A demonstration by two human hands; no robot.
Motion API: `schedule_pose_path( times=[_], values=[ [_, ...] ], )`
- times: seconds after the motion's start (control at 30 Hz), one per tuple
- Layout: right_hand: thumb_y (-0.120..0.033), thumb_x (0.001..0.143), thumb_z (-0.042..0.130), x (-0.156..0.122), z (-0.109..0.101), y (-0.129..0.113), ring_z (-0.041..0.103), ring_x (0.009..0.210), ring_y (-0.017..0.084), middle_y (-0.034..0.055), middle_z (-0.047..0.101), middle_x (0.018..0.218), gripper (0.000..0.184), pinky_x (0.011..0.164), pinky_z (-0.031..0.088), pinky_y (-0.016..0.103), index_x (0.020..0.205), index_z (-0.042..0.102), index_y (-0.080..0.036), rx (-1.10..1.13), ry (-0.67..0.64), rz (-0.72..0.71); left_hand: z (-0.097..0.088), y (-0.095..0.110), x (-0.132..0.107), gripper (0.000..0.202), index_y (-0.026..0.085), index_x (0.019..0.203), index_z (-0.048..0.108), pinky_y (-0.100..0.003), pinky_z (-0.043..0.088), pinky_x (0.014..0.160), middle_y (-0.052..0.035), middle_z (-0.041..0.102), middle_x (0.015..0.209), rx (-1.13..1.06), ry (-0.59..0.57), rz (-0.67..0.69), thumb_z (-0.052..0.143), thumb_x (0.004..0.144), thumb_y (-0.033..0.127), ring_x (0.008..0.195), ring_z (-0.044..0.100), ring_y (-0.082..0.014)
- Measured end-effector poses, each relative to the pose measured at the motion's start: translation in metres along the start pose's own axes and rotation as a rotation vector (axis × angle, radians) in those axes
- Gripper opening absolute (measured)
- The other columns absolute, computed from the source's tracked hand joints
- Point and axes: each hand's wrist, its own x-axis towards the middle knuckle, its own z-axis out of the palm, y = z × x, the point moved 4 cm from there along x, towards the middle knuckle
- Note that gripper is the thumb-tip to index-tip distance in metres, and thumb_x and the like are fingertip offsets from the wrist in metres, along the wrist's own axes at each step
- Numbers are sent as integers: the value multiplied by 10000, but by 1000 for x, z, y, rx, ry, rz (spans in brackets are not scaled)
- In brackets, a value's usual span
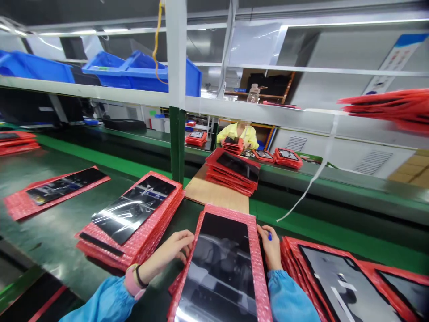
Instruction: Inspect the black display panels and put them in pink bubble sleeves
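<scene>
Directly before me a black glossy screen panel (pixel 217 264) lies on red bubble-wrap bags (pixel 261 273), which appear stacked. My left hand (pixel 177 248) is at the left edge of this stack, its fingers loosely bent and apart, not wrapped round anything I can see. At the right edge is my right hand (pixel 271 248), fingers curled, the index finger touching the bubble wrap. A small blue object (pixel 270 235), perhaps the end of a pen, shows between its fingers. The lower part of the stack is cut off by the frame.
Left of me stands another bag stack with a shiny panel (pixel 137 205); farther left lies a bag with a panel (pixel 63 185). Panels on red bags (pixel 345 277) stand at right. A wooden board (pixel 214 194) bears another stack ahead. A post (pixel 177 147) rises before me; a person (pixel 238 134) sits opposite.
</scene>
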Motion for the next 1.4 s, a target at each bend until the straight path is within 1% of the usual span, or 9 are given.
schedule_pose_path(
  times=[0.13, 0.27, 0.5, 0.73, 0.9, 1.07, 1.13, 1.2, 1.4],
  values=[
    [-338, 895, 613, -9, 1, -7, 638, 870, 172, 44, 644, 1006, 245, 781, 543, 379, 1045, 605, -145, 54, 74, -88, 5, 4, -6, 348, 150, 765, 615, -256, 423, 570, 10, 545, 693, -37, -2, 14, 724, 639, 455, 622, 517, -126],
    [-440, 845, 622, -29, 1, -36, 598, 1118, 258, 107, 636, 1152, 327, 994, 436, 490, 1014, 533, -173, 129, 176, -259, 5, 19, -9, 284, 138, 724, 621, -262, 410, 616, -9, 572, 733, -53, -61, -23, 739, 608, 370, 685, 526, -133],
    [-440, 750, 664, -70, 24, -82, 581, 1192, 303, 134, 654, 1216, 365, 1058, 384, 494, 1021, 589, -208, 25, -121, -382, 10, 34, -6, 189, 162, 635, 546, -252, 372, 592, 21, 532, 658, -21, -167, -143, 694, 538, 227, 643, 499, -112],
    [-459, 733, 642, -71, 34, -80, 649, 1068, 325, 124, 707, 1101, 366, 1006, 420, 549, 1002, 638, -212, -72, -300, -355, 17, 59, 3, 248, 184, 646, 502, -258, 329, 553, 60, 446, 596, 27, -126, -207, 661, 466, 123, 595, 432, -109],
    [-488, 765, 601, -73, 32, -76, 618, 1124, 316, 134, 682, 1152, 407, 1032, 406, 523, 1057, 611, -206, -65, -241, -342, 38, 86, -14, 477, 233, 965, 536, -234, 348, 587, 91, 466, 653, -74, -213, -138, 724, 532, 165, 580, 446, -88],
    [-519, 748, 627, -78, 25, -77, 634, 1071, 322, 143, 689, 1116, 440, 1007, 420, 516, 1037, 604, -188, -53, -112, -346, 51, 78, -21, 540, 200, 1032, 556, -297, 442, 811, 12, 635, 866, -211, -222, 26, 685, 520, 85, 840, 598, -160],
    [-506, 777, 618, -79, 19, -81, 618, 1104, 313, 144, 665, 1177, 451, 1017, 411, 503, 1098, 594, -190, -37, -61, -356, 30, 74, -18, 477, 174, 1003, 602, -322, 458, 789, -16, 658, 856, -213, -183, 44, 670, 537, 94, 804, 611, -180],
    [-494, 806, 600, -79, 14, -85, 606, 1134, 299, 144, 643, 1228, 436, 1025, 407, 480, 1124, 582, -195, -2, -22, -365, -8, 76, -16, 469, 154, 997, 630, -343, 474, 754, -39, 681, 845, -207, -152, 58, 685, 535, 96, 751, 628, -200],
    [-518, 775, 646, -80, 7, -90, 608, 1123, 323, 136, 682, 1150, 417, 1037, 390, 491, 1021, 626, -183, 83, 30, -291, -163, 87, -28, 561, 163, 1137, 602, -312, 459, 869, -55, 711, 1047, -173, 98, 173, 693, 588, 97, 946, 650, -225]
  ],
)
